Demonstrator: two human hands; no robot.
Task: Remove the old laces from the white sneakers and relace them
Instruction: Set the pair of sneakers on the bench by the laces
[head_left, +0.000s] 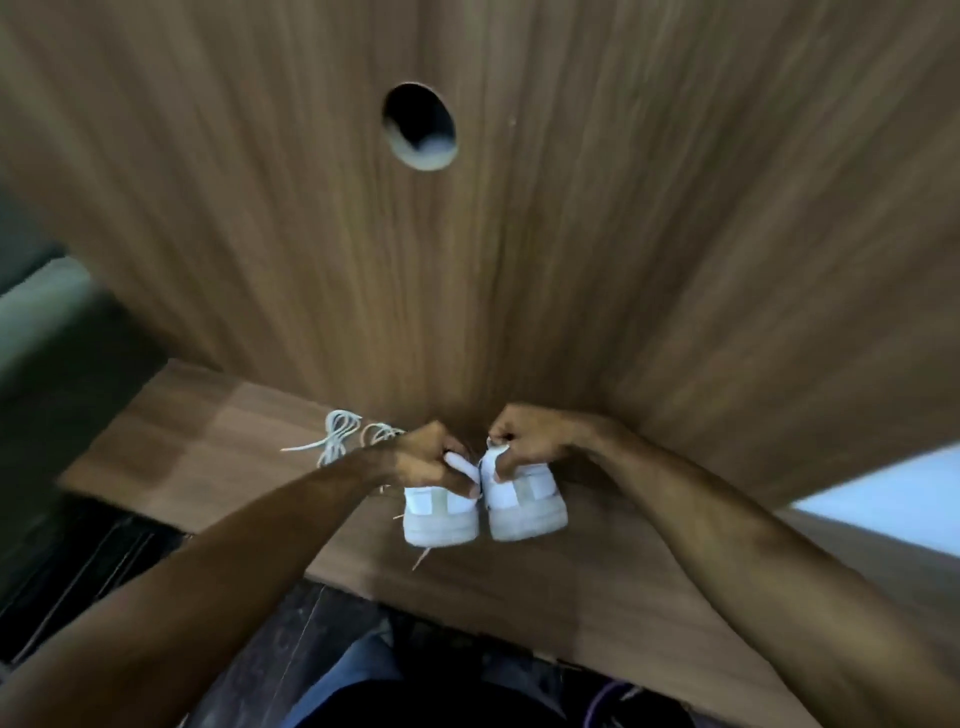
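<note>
Sneakers: two — the left sneaker (440, 512) and the right sneaker (524, 501), side by side, heels toward the camera.
Hands: two — left hand (428, 460) on the left shoe, right hand (524, 439) on the right shoe.
Loose laces: one tangled bunch (340, 434); number of strands cannot be told.
Desks: one (218, 457).
Round holes in the back panel: one (420, 126).
</note>
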